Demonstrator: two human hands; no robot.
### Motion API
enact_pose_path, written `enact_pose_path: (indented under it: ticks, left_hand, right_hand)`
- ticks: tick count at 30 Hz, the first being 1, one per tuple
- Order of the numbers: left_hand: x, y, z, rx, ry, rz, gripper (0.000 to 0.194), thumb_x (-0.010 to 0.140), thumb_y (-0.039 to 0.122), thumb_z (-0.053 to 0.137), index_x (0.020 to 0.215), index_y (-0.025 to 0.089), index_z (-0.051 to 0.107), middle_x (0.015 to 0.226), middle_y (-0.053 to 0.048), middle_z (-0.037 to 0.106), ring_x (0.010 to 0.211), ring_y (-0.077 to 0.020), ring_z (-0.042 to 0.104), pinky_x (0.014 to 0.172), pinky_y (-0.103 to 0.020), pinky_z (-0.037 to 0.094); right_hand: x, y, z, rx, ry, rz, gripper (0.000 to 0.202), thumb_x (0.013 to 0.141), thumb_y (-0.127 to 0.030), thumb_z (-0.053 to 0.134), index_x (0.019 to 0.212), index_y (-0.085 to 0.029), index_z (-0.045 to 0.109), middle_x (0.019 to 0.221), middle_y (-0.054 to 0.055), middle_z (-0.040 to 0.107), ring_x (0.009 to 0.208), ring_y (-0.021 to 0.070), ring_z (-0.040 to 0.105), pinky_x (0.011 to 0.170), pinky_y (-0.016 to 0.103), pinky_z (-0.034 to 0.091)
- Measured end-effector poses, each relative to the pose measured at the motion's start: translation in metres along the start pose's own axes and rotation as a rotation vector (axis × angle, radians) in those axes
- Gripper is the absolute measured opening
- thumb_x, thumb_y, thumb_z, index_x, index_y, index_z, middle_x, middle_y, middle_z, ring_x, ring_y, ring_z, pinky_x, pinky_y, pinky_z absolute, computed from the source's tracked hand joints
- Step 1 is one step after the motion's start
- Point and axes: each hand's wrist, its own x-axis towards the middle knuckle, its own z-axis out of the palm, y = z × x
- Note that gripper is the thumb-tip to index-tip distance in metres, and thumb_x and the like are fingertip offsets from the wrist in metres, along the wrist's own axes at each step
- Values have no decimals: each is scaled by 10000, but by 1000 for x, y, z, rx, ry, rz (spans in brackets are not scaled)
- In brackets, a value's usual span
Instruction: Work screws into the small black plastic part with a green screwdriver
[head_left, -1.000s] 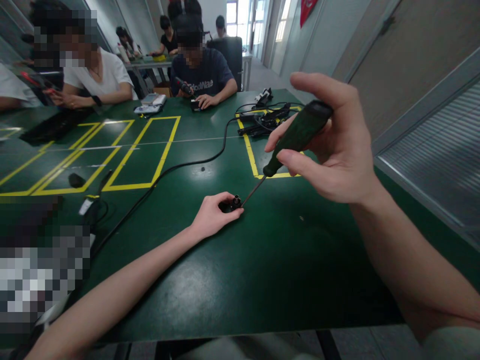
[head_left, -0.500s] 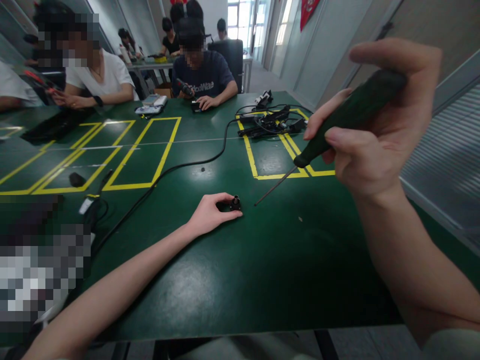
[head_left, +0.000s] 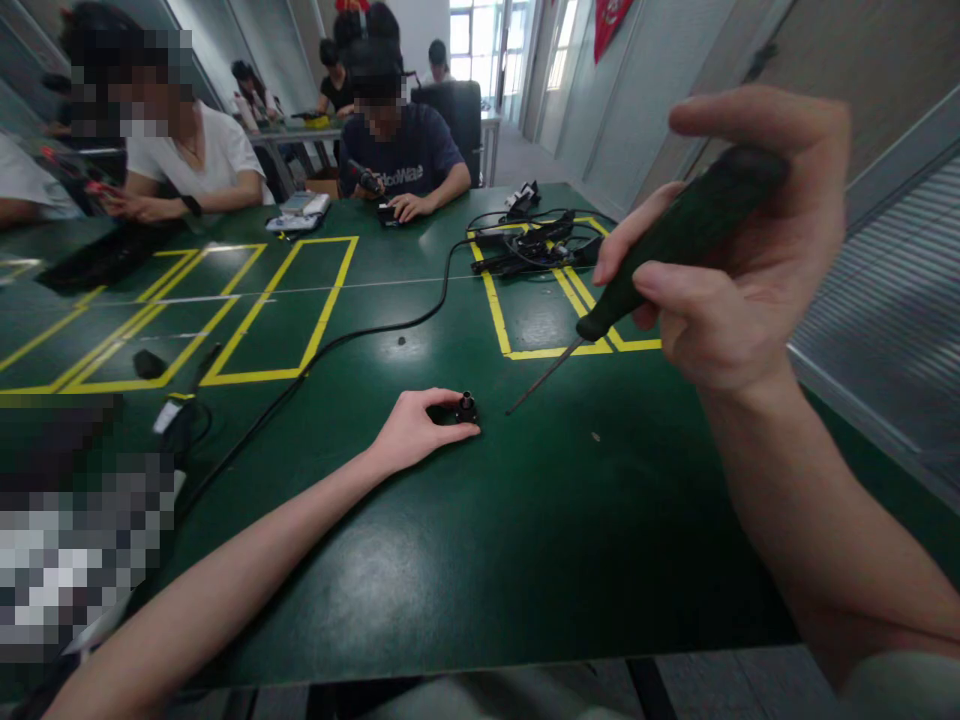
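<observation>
Over the table (head_left: 585,540), right hand (head_left: 780,285) holds screwdriver (head_left: 679,240) aslant, tip (head_left: 509,411) seemingly airborne

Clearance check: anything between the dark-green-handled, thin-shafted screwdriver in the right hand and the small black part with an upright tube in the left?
Nothing visible: only green tabletop shows between the tip of the screwdriver and the black part. Thumb and finger of the left hand flank it, leaving the side towards the screwdriver uncovered.
</observation>
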Motion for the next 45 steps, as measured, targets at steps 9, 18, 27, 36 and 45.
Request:
enact_pose_path:
  ticks: [9,18,27,36,45]
  left_hand:
    - [11,3,-25,12,-168,6,539,744,328,904,1246,163,799,1184,-102,830,1100,-281,769,1064,-443,571]
    - [10,-6,-16,-60,-148,73,358,790,313,879,1114,170,827,1086,-84,841,1012,-255,770,991,-410,583]
    - [-1,-2,8,177,144,132,371,718,359,959,871,181,671,838,-17,737,754,-187,679,724,-319,559]
    - [0,2,-2,12,-44,150,391,849,347,838,1197,178,783,1145,-91,822,1004,-251,769,996,-425,604]
    - [0,7,-1,1,-52,137,284,853,323,837,1093,173,829,1055,-71,847,975,-258,792,994,-406,615]
  right_hand:
    - [1,-5,2,70,38,31,466,840,-284,811,1282,-389,709,1323,-71,621,726,12,695,615,177,618]
    - [-2,-13,6,125,2,111,455,860,-293,790,1295,-404,711,1345,-50,586,768,40,712,617,207,598]
    - [-1,-13,9,122,-39,84,474,873,-303,787,1327,-388,679,1364,-47,589,791,41,730,628,191,601]
    - [-4,-18,18,136,-105,152,511,896,-201,713,1373,-359,616,1080,-62,614,797,24,710,661,158,610]
    - [-7,-15,22,80,-149,196,478,911,-222,707,1366,-271,568,951,-42,636,739,54,693,618,166,589]
